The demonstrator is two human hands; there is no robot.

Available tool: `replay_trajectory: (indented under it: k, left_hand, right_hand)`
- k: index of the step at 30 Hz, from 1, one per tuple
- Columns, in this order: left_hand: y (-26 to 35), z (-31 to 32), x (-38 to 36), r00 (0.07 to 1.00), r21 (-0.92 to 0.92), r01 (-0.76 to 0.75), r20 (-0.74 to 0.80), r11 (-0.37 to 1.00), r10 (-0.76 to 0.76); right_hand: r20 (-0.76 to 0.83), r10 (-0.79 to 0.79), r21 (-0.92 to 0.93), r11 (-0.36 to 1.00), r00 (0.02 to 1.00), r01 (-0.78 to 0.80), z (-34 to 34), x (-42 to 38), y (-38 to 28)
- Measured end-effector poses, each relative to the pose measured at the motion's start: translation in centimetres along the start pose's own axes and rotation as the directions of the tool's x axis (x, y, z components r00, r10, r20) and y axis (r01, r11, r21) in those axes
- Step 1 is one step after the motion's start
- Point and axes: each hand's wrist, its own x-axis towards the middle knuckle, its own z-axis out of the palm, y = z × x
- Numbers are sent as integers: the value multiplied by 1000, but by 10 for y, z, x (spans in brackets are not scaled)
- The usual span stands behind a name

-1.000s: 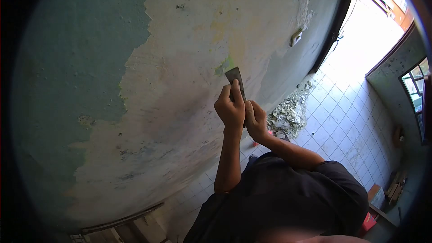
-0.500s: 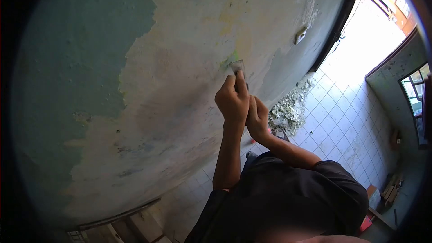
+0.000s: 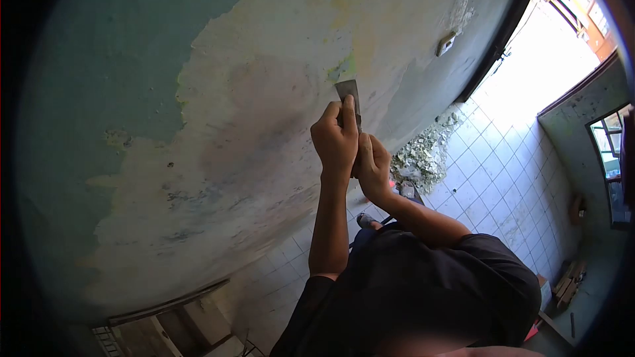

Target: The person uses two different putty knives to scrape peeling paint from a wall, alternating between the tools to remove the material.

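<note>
plainly, the wall (image 3: pixel 264 46) takes up most of the view, blue-green paint at its left and a broad pale, patchy area beside it, its surface curving through the wide lens. below and to the right runs the tiled floor (image 3: pixel 493 182). the person, in a dark shirt (image 3: pixel 423 284), stands close beside the wall, which probably explains why both forearms stretch forward at once, set near each other so the two can share one grip. a heap of pale flakes (image 3: pixel 423 155) lies on the tiles against the wall's base, a spot where loose bits from such a surface would naturally collect. both hands are closed on one scraper (image 3: pixel 348 86), which sits between them and the wall with its flat blade pointing away from the body. the left hand (image 3: pixel 336 133) is the farther one, pinching near the blade with a finger laid along it, seemingly to steady the metal and guide its angle. the right hand (image 3: pixel 374 166) wraps the handle lower down, just beside the left wrist, likely to back it with force. smallest, a green patch (image 3: pixel 344 67) shows just beyond the blade's edge; whether metal touches plaster, i cannot tell.
</note>
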Motion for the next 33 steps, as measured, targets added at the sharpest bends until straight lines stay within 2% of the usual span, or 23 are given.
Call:
replay_trajectory:
  k: [9,15,16,18,20,21,24,26,30,33]
  left_hand:
    - [-4,8,5,993,19,-107,-52,994,108]
    - [-1,8,8,998,43,-51,-25,998,52]
    - [0,9,10,998,42,-49,-26,998,50]
    - [4,9,11,983,78,-157,-87,984,164]
    - [11,1,14,992,123,-119,-34,985,124]
    - [14,-2,15,995,165,-96,11,982,95]
    - [10,1,12,990,163,-127,-34,978,134]
    - [10,-2,7,993,149,-115,-15,982,119]
    - [2,-5,4,998,43,-61,-25,997,62]
    - [3,-6,4,997,48,-62,-49,997,64]
  right_hand:
    - [23,-24,-38,999,999,25,-5,9,4]
    - [14,-140,-256,957,990,139,-5,14,0]
    - [3,-127,-203,971,992,125,-1,14,-2]
    - [-7,-95,-156,983,995,93,3,9,-9]
    - [65,138,163,976,988,-147,6,6,-14]
    - [68,148,159,975,987,-157,6,4,-14]
    - [108,113,234,963,988,-135,6,0,-10]
    - [31,-8,43,999,999,7,2,0,-2]
    - [77,-52,-7,999,996,53,-3,4,11]
    - [85,-76,-75,994,993,83,-2,6,9]
